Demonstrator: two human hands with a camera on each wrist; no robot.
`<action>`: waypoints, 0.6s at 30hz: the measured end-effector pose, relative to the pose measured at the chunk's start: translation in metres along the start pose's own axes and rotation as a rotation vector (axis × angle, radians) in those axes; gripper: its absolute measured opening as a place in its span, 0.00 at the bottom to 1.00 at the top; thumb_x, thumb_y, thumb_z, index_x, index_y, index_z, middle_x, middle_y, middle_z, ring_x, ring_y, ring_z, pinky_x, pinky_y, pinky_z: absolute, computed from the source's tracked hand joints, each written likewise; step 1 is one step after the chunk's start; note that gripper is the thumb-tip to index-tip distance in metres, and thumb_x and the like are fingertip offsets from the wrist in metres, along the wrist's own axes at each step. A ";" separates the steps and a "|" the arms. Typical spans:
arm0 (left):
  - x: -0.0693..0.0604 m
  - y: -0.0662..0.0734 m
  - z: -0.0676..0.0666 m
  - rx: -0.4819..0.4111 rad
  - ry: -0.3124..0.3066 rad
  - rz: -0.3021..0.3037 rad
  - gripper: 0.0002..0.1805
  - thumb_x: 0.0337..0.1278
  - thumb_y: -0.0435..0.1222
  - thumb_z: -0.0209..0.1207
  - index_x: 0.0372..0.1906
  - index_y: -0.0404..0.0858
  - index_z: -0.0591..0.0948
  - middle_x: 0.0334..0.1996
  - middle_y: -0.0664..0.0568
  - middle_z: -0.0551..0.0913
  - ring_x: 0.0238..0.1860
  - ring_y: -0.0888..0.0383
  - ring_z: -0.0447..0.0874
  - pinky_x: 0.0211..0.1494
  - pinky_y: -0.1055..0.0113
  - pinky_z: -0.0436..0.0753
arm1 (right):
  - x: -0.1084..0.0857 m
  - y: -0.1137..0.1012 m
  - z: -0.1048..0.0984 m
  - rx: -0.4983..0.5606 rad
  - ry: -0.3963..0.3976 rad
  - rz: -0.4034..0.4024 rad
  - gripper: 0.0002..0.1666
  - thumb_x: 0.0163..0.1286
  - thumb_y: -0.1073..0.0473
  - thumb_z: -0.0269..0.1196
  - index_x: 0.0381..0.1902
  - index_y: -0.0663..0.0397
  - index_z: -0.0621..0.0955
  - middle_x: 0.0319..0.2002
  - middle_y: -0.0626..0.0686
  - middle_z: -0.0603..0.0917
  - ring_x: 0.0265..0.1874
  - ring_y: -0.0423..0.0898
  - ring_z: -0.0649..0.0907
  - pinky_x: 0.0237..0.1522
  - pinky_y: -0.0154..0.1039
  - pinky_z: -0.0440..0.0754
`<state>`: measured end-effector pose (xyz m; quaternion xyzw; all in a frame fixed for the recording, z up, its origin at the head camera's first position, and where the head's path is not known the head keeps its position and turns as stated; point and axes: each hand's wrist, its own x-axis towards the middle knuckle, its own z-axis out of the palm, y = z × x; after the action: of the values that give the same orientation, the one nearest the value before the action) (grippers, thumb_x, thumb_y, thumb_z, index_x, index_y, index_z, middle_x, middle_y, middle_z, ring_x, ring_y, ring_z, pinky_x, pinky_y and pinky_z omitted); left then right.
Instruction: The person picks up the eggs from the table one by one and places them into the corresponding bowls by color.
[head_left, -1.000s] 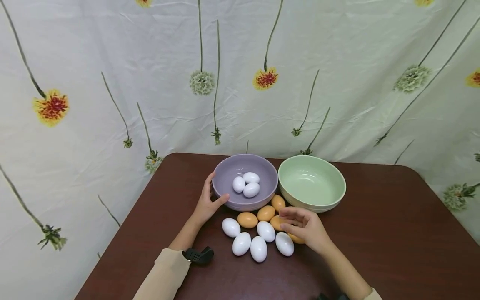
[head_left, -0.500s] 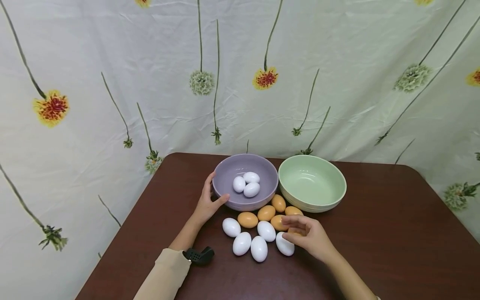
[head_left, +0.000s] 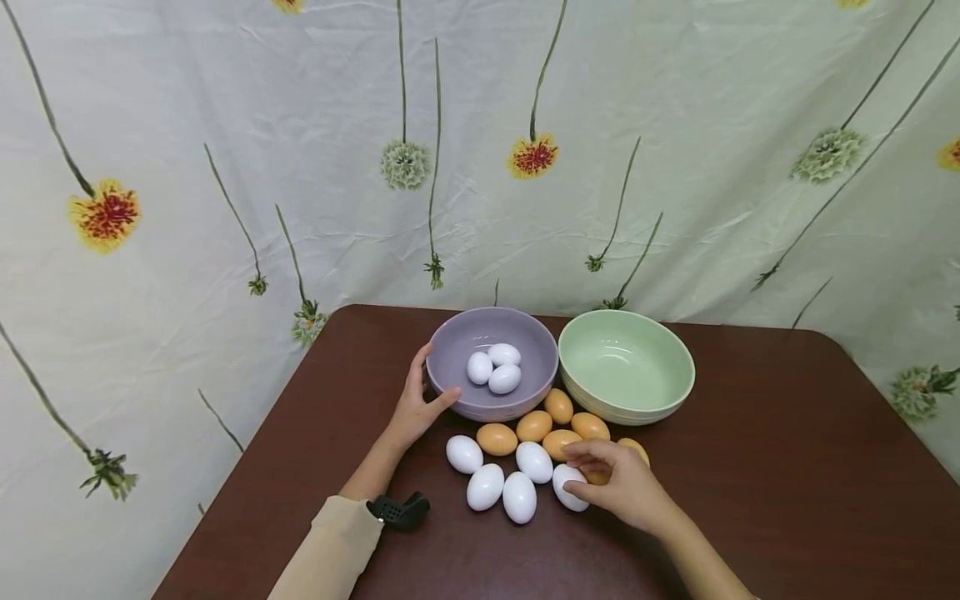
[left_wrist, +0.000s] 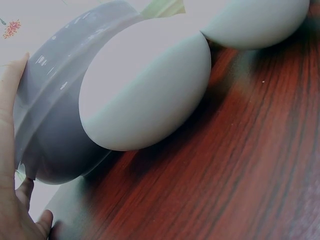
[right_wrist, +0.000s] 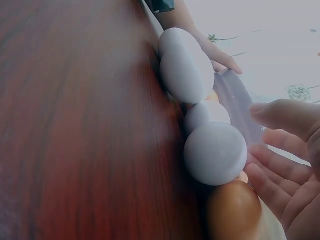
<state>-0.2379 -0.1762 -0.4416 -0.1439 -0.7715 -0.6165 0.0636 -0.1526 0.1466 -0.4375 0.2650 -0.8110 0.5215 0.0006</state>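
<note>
My left hand holds the purple bowl at its left side, with the thumb at the near rim and the fingers along the outer wall. Three white eggs lie inside that bowl. Over the rightmost loose white egg hovers my right hand, thumb and fingers spread apart. In the right wrist view its fingers are beside a white egg, with no grip on it. Several orange-brown eggs and several white eggs lie in front of the bowls; the right hand partly covers some brown ones.
A green bowl stands right against the purple one, with no eggs visible in it. Dark wooden tabletop extends to both sides. A flower-patterned cloth hangs behind the table's far edge.
My right hand has moved toward me and slightly right, from over the brown eggs to the rightmost white egg. More brown eggs are uncovered. The left hand stays on the purple bowl.
</note>
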 end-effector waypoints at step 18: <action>0.000 0.000 0.001 0.012 0.007 0.007 0.48 0.56 0.32 0.62 0.76 0.32 0.47 0.75 0.34 0.46 0.72 0.39 0.49 0.68 0.42 0.54 | -0.002 0.002 0.002 -0.331 -0.137 -0.172 0.21 0.55 0.60 0.74 0.47 0.54 0.84 0.43 0.47 0.84 0.43 0.41 0.80 0.44 0.39 0.78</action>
<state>-0.2380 -0.1757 -0.4422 -0.1441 -0.7743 -0.6123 0.0691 -0.1514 0.1462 -0.4407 0.3642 -0.8584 0.3597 0.0336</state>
